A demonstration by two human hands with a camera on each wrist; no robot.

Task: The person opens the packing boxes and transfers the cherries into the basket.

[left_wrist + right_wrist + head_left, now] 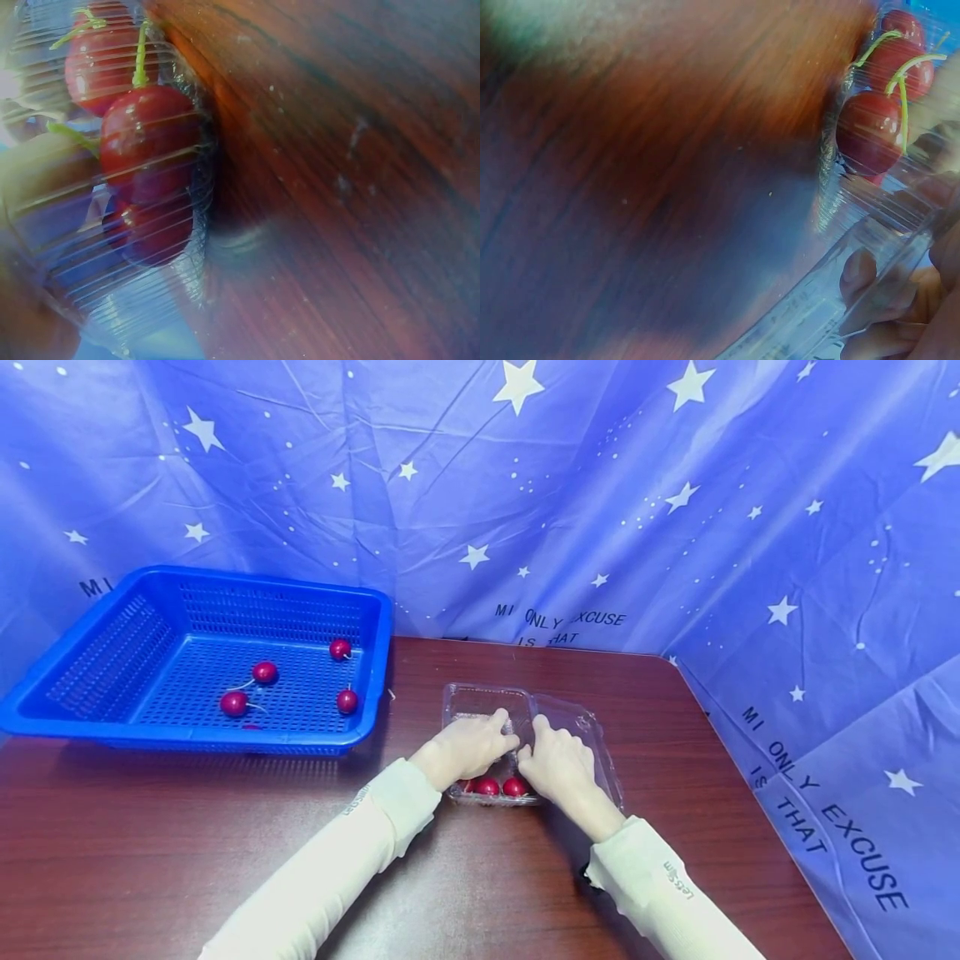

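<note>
A clear plastic clamshell box (491,695) stands on the table, its lid (600,735) folded out to the right. Red cherries (487,787) with green stems lie in a row along its near side. My left hand (468,747) reaches over the box from the left, fingers bent down inside it. Through the ribbed wall in the left wrist view, a finger (49,176) shows close beside the cherries (150,142); whether it holds one I cannot tell. My right hand (558,764) grips the box by the edge between base and lid, fingertips (859,270) curled behind the plastic.
A blue perforated basket (382,652) stands at the left with several cherries (264,672) spread over its floor. Behind and to the right of the brown table (450,893) hangs a blue star-printed cloth (420,527).
</note>
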